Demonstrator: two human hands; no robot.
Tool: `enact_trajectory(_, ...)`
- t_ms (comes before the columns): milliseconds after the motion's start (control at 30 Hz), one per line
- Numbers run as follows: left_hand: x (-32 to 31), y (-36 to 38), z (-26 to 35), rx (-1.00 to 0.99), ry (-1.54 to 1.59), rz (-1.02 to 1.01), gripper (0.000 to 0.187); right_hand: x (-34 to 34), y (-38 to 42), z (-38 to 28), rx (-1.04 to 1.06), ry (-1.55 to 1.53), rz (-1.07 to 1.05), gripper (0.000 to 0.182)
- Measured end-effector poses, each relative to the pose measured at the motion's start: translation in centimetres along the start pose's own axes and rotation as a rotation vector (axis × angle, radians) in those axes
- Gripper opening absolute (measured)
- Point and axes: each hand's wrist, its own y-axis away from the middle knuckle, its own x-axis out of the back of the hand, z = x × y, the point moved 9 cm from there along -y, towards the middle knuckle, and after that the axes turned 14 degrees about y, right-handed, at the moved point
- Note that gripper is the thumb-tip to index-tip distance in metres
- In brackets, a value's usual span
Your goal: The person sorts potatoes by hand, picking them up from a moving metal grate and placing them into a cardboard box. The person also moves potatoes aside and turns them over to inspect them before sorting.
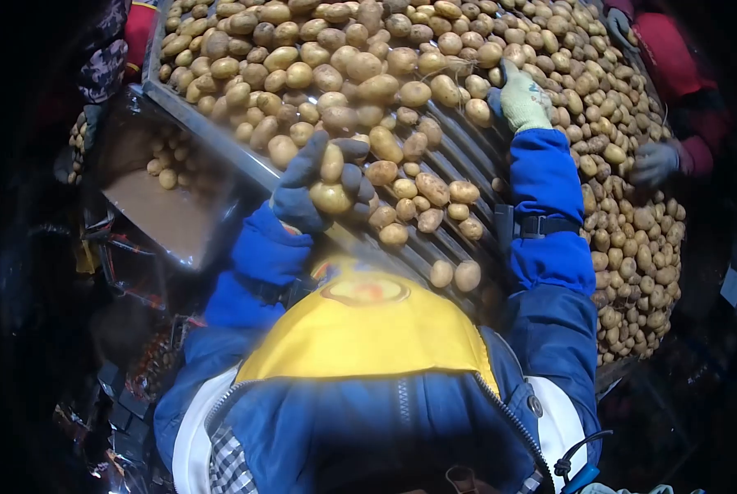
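My left hand [306,185], in a dark grey-blue glove, is cupped palm up at the left edge of the sorting table, its fingers curled round two potatoes [330,196]. My right hand [525,100] wears a pale yellow-green glove with blue fingertips. It reaches in among the heaped potatoes [385,62], thumb and forefinger apart, close to a small potato [496,76]; its other fingers are partly hidden. Between my hands, several loose potatoes [430,193] lie on the slatted bars [467,169] of the table.
A metal rim [212,132] borders the table on the left. Beyond it stands a brown-bottomed bin [167,218] with some potatoes inside. A co-worker's gloved hand [655,163] rests by the pile at the right; another person's patterned sleeve [103,70] shows at upper left.
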Motion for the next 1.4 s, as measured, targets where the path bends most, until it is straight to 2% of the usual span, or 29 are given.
enact_trajectory(100,0.4,0.1,-0.4,0.028,-0.025,0.154,0.064,-0.1,-0.4,-0.1,0.06,-0.068,0.009,0.06)
enact_trajectory(133,0.3,0.0,-0.4,0.077,-0.006,0.057,0.065,-0.1,-0.4,0.2,0.102,-0.106,0.032,0.059)
enact_trajectory(267,1.1,0.0,0.0,0.046,-0.119,0.081,0.064,-0.3,0.4,0.9,0.049,-0.12,0.051,0.059)
enact_trajectory(300,1.0,0.0,0.0,0.036,-0.133,0.124,0.063,-0.5,0.9,1.5,0.07,-0.376,0.112,0.055)
enact_trajectory(333,0.9,0.1,0.2,0.028,-0.144,0.167,0.062,0.5,2.3,1.4,-0.003,-0.409,0.113,0.054)
enact_trajectory(400,0.2,0.0,0.4,0.007,-0.154,0.074,0.06,-1.4,3.3,2.3,0.002,-0.946,0.127,0.053)
enact_trajectory(433,0.3,-0.1,0.3,0.01,-0.115,0.034,0.056,0.2,4.9,1.4,0.008,-0.943,0.128,0.053)
enact_trajectory(500,0.3,-0.3,0.2,0.011,-0.076,-0.008,0.053,1.7,9.1,-2.1,0.054,-1.586,-0.076,0.052)
enact_trajectory(533,0.3,-0.2,0.2,0.004,-0.097,0.031,0.053,2.0,10.2,-3.1,0.061,-1.584,-0.077,0.052)
enact_trajectory(633,0.4,0.2,0.2,0.002,-0.136,0.076,0.055,2.8,13.5,-7.6,0.085,-2.015,-0.28,0.052)
enact_trajectory(667,0.5,0.3,0.1,0.016,-0.151,0.084,0.058,3.3,14.9,-10.7,0.472,-2.323,-0.805,0.053)
enact_trajectory(733,1.0,0.7,0.4,-0.038,-0.034,0.045,0.06,0.9,14.5,-11.5,0.096,-2.326,-0.618,0.055)
enact_trajectory(800,0.0,3.5,2.0,-0.101,-0.089,0.194,0.059,1.6,14.7,-11.9,0.467,-1.385,-0.067,0.06)
enact_trajectory(833,-0.1,4.8,3.4,-0.194,-0.091,0.069,0.056,3.2,15.9,-14.0,0.544,-1.39,-0.108,0.06)
enact_trajectory(867,-0.2,6.0,4.4,-0.19,0.076,0.046,0.05,6.2,17.6,-15.9,0.67,-1.531,-0.142,0.053)
enact_trajectory(933,-1.1,11.0,7.7,-0.433,-0.2,0.012,0.049,8.0,19.0,-20.8,0.83,-1.662,-0.225,0.052)
enact_trajectory(967,-0.2,14.2,9.2,-0.473,-0.31,0.178,0.049,8.6,19.1,-21.5,0.825,-1.589,0.113,0.058)
enact_trajectory(1000,0.8,16.7,10.3,-0.56,-0.23,0.108,0.055,9.6,19.6,-21.3,0.799,-1.496,0.451,0.071)
enact_trajectory(1033,1.3,19.7,11.9,-0.638,-0.259,0.14,0.058,10.5,19.1,-21.7,0.817,-1.495,0.429,0.071)
enact_trajectory(1067,2.3,24.4,13.0,-0.728,-0.431,0.363,0.059,8.8,17.6,-24.2,0.747,-1.746,-0.249,0.072)
enact_trajectory(1100,5.5,28.5,13.5,-0.775,-0.342,0.478,0.06,7.0,18.9,-27.3,0.604,-1.869,-0.967,0.073)
enact_trajectory(1133,7.4,32.7,13.6,-0.866,-0.351,0.645,0.061,7.7,19.0,-28.4,0.616,-1.855,-0.991,0.073)
enact_trajectory(1167,10.7,36.5,13.1,-0.819,-0.2,0.683,0.056,8.4,19.3,-29.7,0.627,-1.882,-1.053,0.072)
enact_trajectory(1233,13.3,44.1,11.1,-0.782,-0.225,1.106,0.049,7.8,19.4,-31.8,0.538,-1.884,-1.072,0.072)
enact_trajectory(1267,20.1,47.6,10.8,-0.757,-0.371,1.074,0.05,7.8,19.5,-32.7,0.529,-1.88,-1.059,0.072)
enact_trajectory(1300,26.8,51.0,10.5,-0.739,-0.514,1.04,0.051,7.8,20.3,-33.9,0.4,-1.874,-1.113,0.071)
enact_trajectory(1333,27.3,51.5,9.9,-0.732,-0.508,1.026,0.051,7.4,20.6,-34.6,0.27,-1.859,-1.167,0.071)
enact_trajectory(1367,27.2,54.5,8.7,-0.575,-0.857,1.491,0.053,7.2,20.1,-34.9,0.266,-1.847,-1.158,0.071)
enact_trajectory(1400,25.8,57.4,8.8,-0.36,-1.218,1.941,0.056,7.5,20.4,-36.4,0.458,-1.793,-1.225,0.068)
